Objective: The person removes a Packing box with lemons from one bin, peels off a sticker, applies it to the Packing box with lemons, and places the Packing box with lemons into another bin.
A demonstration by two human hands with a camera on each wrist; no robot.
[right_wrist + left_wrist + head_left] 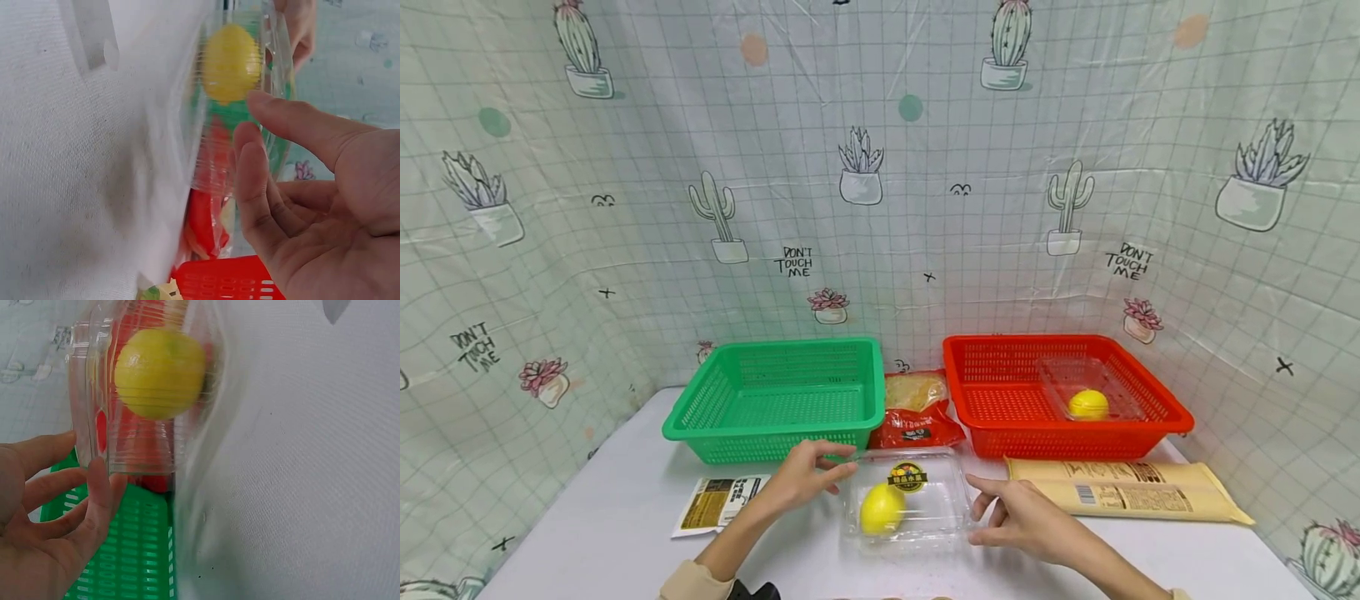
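Observation:
A clear plastic clamshell box (936,500) with a dark oval label on its lid stands on the white table between my hands. Inside, toward its left side, lies a yellow lemon (882,509). My left hand (808,477) is at the box's left edge, fingers loosely extended; in the left wrist view its fingertips (97,472) meet the rim near a corner. On the other side my right hand (1022,515) has its thumb and fingers spread beside the right edge. Whether the right fingertips touch the plastic cannot be told.
Behind stand a green basket (775,439) at left and a red basket (1060,437) at right, the latter holding another clear box (1120,392) with a lemon (1088,405). A red food packet (917,421) lies between them. A white-brown packet (718,504) and long beige package (1135,490) flank the hands.

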